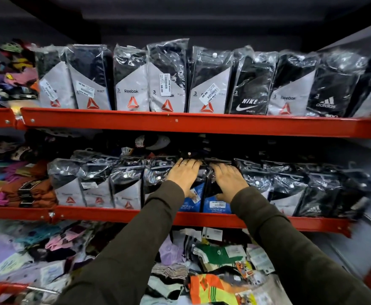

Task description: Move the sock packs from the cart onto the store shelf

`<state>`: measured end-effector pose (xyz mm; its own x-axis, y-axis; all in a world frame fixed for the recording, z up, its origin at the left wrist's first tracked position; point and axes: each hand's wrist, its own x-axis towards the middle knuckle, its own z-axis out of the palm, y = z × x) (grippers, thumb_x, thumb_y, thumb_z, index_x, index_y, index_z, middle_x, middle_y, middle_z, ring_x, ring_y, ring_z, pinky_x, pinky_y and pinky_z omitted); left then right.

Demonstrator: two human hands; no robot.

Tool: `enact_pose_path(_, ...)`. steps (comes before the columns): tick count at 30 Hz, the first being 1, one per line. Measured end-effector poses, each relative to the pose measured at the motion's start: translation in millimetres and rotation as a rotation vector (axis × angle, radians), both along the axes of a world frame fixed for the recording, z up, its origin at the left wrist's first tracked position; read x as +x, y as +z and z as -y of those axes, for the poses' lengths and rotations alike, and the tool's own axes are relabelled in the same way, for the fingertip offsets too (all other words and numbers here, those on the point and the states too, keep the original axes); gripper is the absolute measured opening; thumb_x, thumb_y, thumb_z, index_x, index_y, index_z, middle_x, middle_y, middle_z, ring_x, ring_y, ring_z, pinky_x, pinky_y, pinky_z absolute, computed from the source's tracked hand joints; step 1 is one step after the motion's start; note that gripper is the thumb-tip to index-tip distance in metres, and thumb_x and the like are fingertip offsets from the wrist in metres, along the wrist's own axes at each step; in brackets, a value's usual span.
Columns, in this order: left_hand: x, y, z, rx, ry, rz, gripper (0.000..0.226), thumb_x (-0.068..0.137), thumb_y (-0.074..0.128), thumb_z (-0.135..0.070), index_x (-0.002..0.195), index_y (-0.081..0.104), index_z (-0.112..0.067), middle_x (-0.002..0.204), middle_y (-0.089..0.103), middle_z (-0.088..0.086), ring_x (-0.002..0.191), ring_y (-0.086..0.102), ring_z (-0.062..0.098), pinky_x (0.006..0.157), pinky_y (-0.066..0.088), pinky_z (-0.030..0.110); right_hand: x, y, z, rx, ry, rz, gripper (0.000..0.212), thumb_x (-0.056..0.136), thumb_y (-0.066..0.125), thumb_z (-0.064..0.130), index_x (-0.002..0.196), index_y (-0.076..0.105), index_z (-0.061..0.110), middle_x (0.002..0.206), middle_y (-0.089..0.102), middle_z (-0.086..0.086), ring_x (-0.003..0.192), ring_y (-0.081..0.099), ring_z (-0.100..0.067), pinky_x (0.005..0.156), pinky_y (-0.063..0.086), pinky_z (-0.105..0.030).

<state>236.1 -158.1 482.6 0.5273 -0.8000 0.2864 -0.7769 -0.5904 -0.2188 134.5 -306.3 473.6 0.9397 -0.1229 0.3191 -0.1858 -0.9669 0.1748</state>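
Note:
Two blue-labelled sock packs stand side by side in the middle shelf's front row, the left pack [191,201] and the right pack [216,204]. My left hand [183,175] lies flat over the top of the left pack, fingers curled over its upper edge. My right hand [229,181] presses on the right pack the same way. Black-and-grey sock packs [98,190] fill the row on either side. The red shelf rail [114,213] runs under them. A corner of the red cart [1,290] shows at the bottom left.
The upper shelf [180,124] holds a full row of upright Reebok, Nike and Adidas packs [131,84]. Loose coloured socks [215,260] are heaped on the lowest level below my arms. Folded coloured socks [26,190] stack at the left.

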Motion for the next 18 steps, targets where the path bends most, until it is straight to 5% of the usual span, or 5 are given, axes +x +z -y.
enact_pose_path(11, -6.6, -2.1, -3.2, -0.012, -0.010, 0.026, 0.115, 0.070, 0.087, -0.044, 0.155, 0.019, -0.008, 0.154, 0.035, 0.009, 0.144, 0.035, 0.027, 0.126, 0.015, 0.040, -1.2, 7.6, 2.9, 0.086, 0.040, -0.025, 0.096, 0.075, 0.082, 0.026, 0.150, 0.025, 0.010, 0.143, 0.044, -0.009, 0.135, 0.043, -0.027, 0.118, 0.030, -0.037)
enact_pose_path(18, -14.5, -5.0, -14.6, -0.119, -0.019, 0.028, 0.107, 0.081, 0.079, -0.041, 0.158, 0.012, -0.009, 0.162, 0.021, 0.011, 0.153, 0.017, 0.032, 0.128, 0.005, 0.043, -11.4, 9.1, -5.0, 0.078, 0.018, 0.019, 0.102, 0.079, 0.076, 0.040, 0.155, 0.017, 0.006, 0.154, 0.033, -0.013, 0.144, 0.032, -0.030, 0.124, 0.021, -0.040)
